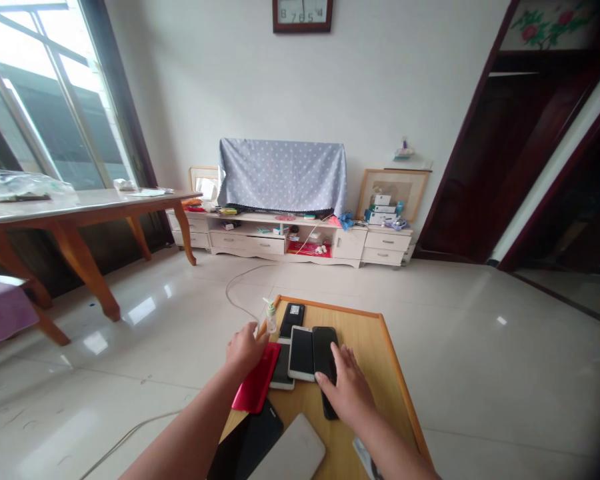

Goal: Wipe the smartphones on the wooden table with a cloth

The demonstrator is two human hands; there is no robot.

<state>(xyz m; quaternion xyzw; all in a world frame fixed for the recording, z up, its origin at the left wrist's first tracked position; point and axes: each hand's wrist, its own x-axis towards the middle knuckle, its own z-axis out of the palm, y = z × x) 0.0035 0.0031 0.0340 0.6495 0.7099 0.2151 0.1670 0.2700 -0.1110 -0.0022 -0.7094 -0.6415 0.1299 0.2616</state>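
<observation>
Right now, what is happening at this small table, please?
A person has both hands on a small wooden table with several phones. The left hand touches a red phone; the right hand lies on a black phone. A white phone lies between them, and a small bottle stands at the far corner.

- The left hand [245, 350] is bare from fingertips to wrist, its back towards the camera, at about 7 o'clock from the picture's middle.
- The left forearm [190, 433] is bare along all that shows (it leaves the lower edge at 7 o'clock) and looks broader towards that edge, narrowing to the wrist.
- The right hand [350, 395] is bare likewise, at 5 o'clock from the middle; its back and knuckles show.
- The right forearm [397, 457] is bare down to the lower edge at 5 o'clock.
- Nails and finer marks are too small to tell.
</observation>
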